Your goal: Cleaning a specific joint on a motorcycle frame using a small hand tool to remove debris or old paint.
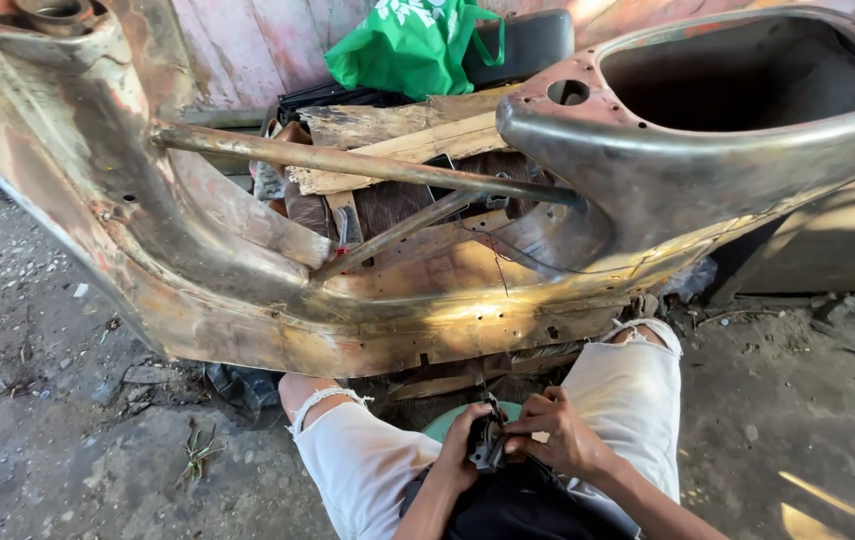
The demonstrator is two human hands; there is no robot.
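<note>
Pinching a small dark part (488,445) between both hands, I keep it low between my knees, just on my side of the bare rusty scooter frame (348,300). My left hand (463,450) wraps its near side, fingers closed; my right hand (558,435) grips from the other side, fingers curled over it. It stands roughly upright, both hands equally close. Beyond the frame lie wooden planks (398,140) and a green bag (413,45).

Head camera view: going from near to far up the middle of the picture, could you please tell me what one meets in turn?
Left hand and right hand on a small dark part → torn white shorts → bare rusty scooter frame → wooden boards → green bag.
</note>
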